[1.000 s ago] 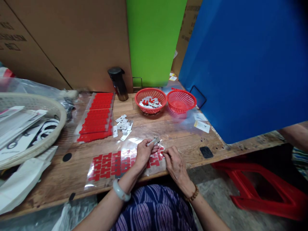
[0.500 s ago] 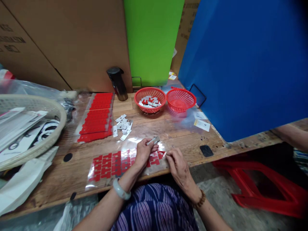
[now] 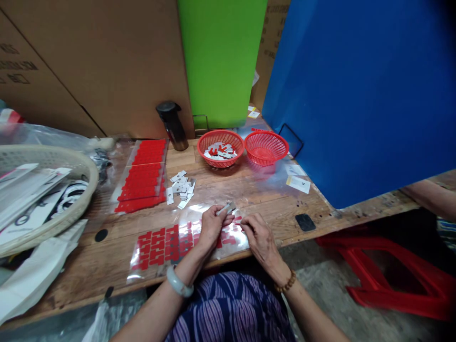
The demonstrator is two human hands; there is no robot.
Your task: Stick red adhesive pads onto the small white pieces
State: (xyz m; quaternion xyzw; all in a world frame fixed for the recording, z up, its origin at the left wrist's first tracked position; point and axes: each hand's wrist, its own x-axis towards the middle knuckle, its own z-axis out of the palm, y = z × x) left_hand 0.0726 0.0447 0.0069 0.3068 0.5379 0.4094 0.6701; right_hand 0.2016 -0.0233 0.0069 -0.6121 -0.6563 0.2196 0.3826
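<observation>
Left hand [image 3: 212, 225] has a small flat pale piece [image 3: 226, 208] clamped in its fingers; right hand [image 3: 261, 237] is just beside it, fingertips bunched, can't tell if they're pinching a bit of red. That piece pokes out ahead and to the left of the right fingertips, above a clear sheet [image 3: 194, 210]. Red cutouts [image 3: 157, 245] fill the sheet's left side but look patchier near the right hand, so I'd guess it's partly used. Beyond it, a loose pile of pale pieces [image 3: 181, 186] shows no red, so probably not done. Farther back, a red basket [image 3: 204, 159] holds pieces with some red on top, likely done. Off left, a stack of red sheets [image 3: 142, 175], so plenty left.
</observation>
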